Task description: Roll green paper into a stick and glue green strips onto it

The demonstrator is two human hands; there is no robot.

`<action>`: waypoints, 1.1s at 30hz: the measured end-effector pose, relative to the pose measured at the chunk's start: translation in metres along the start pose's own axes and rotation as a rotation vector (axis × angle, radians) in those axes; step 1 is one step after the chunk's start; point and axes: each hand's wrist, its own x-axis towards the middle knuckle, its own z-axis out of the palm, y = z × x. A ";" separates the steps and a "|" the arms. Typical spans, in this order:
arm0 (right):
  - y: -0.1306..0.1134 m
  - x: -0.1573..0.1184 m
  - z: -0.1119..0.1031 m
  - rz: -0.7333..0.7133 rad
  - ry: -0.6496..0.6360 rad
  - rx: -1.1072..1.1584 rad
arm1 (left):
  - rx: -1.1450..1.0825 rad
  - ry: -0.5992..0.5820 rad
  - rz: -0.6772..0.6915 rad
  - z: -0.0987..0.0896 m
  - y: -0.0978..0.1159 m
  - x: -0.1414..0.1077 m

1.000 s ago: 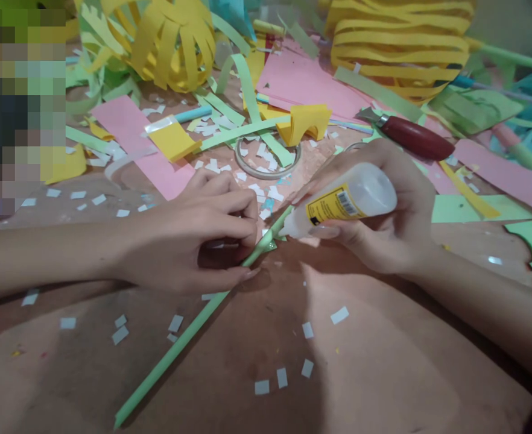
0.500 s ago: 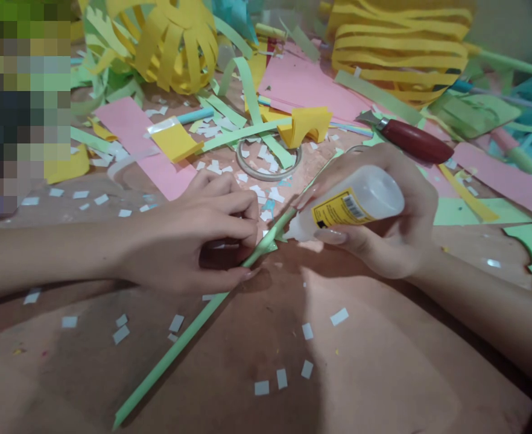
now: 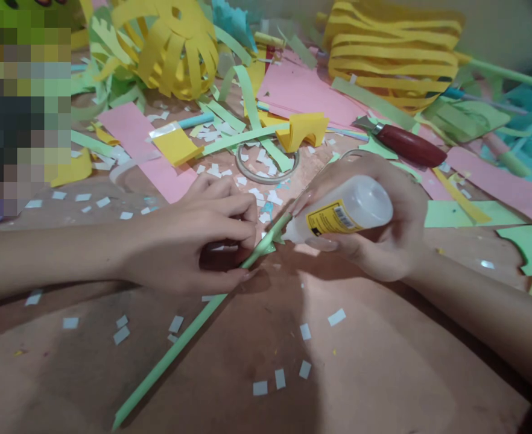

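A thin rolled tube of green paper (image 3: 175, 348) slants from the lower left up toward the middle. My left hand (image 3: 198, 232) rests on the table with thumb and fingers closed around the tube near its middle. In my right hand (image 3: 383, 241) is a clear glue bottle (image 3: 338, 211) with a yellow label, tipped so its nozzle end points down and left. The nozzle meets a small flared green paper piece (image 3: 272, 241) on the tube just beyond my left fingers. The nozzle's very tip is hard to make out.
Beyond my hands lie a yellow paper lantern (image 3: 175, 48), another yellow slit-paper lantern (image 3: 392, 51), pink paper sheets (image 3: 306, 90), a metal ring (image 3: 268, 178) and a red-handled cutter (image 3: 411, 146). Small white paper scraps (image 3: 260, 387) dot the table. A pixelated patch covers the upper left.
My right hand and the glue bottle have shifted slightly left and down in view. My left hand keeps its hold on the tube. The background has shifted a little with the camera.
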 end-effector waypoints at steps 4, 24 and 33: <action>0.001 -0.001 -0.001 -0.030 -0.018 0.032 | -0.012 0.007 0.007 0.000 0.000 0.000; 0.000 -0.001 -0.001 0.021 -0.027 0.013 | -0.009 0.017 0.009 0.001 0.000 0.000; 0.000 0.000 -0.001 0.002 -0.036 0.030 | -0.010 0.019 0.021 0.000 -0.001 0.000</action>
